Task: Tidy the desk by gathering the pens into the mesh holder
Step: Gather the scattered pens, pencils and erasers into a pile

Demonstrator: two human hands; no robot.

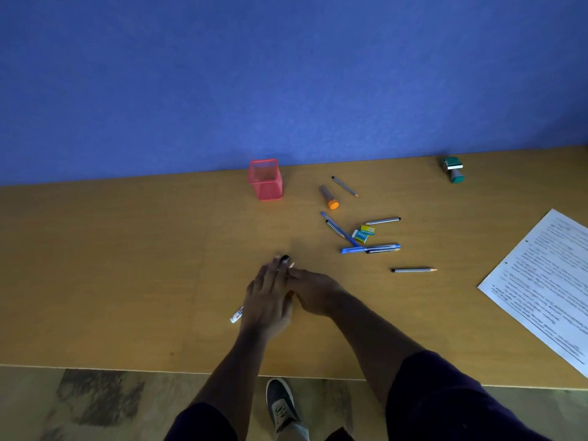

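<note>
The red mesh holder (265,179) stands upright at the back of the desk near the blue wall. My left hand (269,297) lies over a white marker (237,315) and holds it; the marker's black cap (284,258) pokes out past the fingertips. My right hand (313,291) meets the left hand from the right, with its fingertips hidden, and a pale pencil tip (291,265) shows between the hands. To the right lie several loose pens and pencils: a blue pen (340,229), another blue pen (370,248), a grey pencil (413,269), a pencil (382,220) and a pencil (345,186).
An orange-capped tube (328,196) lies right of the holder. Small erasers (364,233) sit among the pens. A green stamp (453,169) stands at the back right, and a printed sheet (541,281) lies at the right edge. Below the desk's front edge (127,367), my shoe (281,405) shows.
</note>
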